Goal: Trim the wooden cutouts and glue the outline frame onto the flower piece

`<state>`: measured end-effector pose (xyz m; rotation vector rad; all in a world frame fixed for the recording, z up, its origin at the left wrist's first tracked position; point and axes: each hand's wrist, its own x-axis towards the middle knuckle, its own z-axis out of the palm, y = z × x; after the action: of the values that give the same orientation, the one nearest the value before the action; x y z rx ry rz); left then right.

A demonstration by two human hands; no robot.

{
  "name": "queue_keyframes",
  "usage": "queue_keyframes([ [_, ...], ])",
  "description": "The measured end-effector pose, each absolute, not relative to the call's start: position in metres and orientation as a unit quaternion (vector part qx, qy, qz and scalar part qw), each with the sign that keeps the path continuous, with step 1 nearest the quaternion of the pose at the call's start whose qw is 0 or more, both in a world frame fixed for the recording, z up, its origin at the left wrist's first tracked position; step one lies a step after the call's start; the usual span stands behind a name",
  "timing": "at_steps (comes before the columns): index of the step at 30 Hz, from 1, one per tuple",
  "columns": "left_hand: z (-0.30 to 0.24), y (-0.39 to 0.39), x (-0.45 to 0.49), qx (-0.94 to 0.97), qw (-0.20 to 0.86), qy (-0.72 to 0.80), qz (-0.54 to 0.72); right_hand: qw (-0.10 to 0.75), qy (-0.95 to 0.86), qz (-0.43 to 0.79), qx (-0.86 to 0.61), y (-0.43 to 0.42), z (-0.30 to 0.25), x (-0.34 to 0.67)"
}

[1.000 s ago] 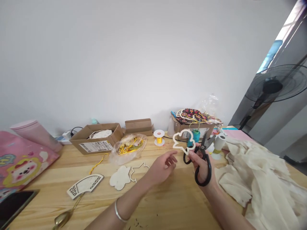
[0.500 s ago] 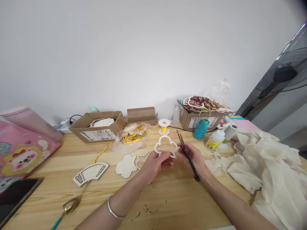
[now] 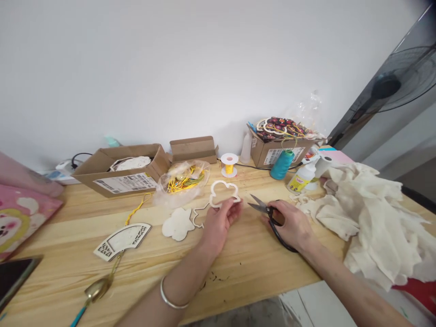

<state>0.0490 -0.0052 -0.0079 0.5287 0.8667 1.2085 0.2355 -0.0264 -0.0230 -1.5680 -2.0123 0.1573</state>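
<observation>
My left hand [image 3: 220,222] is closed on a pale cloud-shaped frame [image 3: 213,194], pinching its lower edge above the table. In my right hand [image 3: 291,225] is a pair of black-handled scissors [image 3: 261,207]; the blades are slightly apart and point left toward the frame without touching it. A solid pale flower-shaped piece [image 3: 177,224] lies on the table left of my left hand. Beside it is a thin jagged outline piece [image 3: 197,217], partly covered by that hand. Farther left rests a fan-shaped wooden piece [image 3: 122,240] with a yellow cord.
Cream cloth [image 3: 378,218] is heaped at right. Behind stand a glue bottle [image 3: 299,178], a teal thread cone [image 3: 282,164], a yellow thread spool [image 3: 229,165], a bag of cords [image 3: 184,181] and cardboard boxes [image 3: 124,181]. A spoon [image 3: 97,288] and a dark tablet [image 3: 17,277] lie at front left.
The scissors have turned from lying back along my right hand to pointing left, with fingers now at the handles. My left hand still holds the frame. The view has tilted and shifted.
</observation>
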Motion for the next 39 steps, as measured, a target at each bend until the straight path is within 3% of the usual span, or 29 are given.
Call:
queue_keyframes([
  [5,-0.001,0.007,0.035,0.211,0.621,0.398,0.641,0.254,-0.851,0.099,-0.449,-0.045,-0.011,0.207],
  [9,0.006,0.012,0.027,0.215,0.601,0.384,0.667,0.176,-0.921,0.101,-0.332,-0.055,-0.005,0.18],
  [13,0.008,0.015,0.023,0.204,0.592,0.387,0.677,0.096,-0.939,0.1,-0.314,-0.057,0.0,0.187],
  [16,0.008,0.014,0.024,0.2,0.604,0.379,0.672,0.084,-0.921,0.088,-0.369,-0.057,0.002,0.227],
  [23,0.005,-0.002,0.04,0.27,0.666,0.364,0.593,0.197,-0.828,-0.04,-0.523,-0.061,0.009,0.29],
  [27,-0.001,-0.007,0.044,0.329,0.675,0.368,0.549,0.168,-0.829,-0.017,-0.534,-0.062,0.007,0.273],
  [32,-0.002,-0.01,0.046,0.358,0.688,0.37,0.512,0.306,-0.73,-0.036,-0.61,-0.056,0.01,0.273],
  [39,-0.007,-0.017,0.054,0.342,0.71,0.367,0.494,0.278,-0.741,0.055,-0.609,-0.041,-0.014,0.235],
])
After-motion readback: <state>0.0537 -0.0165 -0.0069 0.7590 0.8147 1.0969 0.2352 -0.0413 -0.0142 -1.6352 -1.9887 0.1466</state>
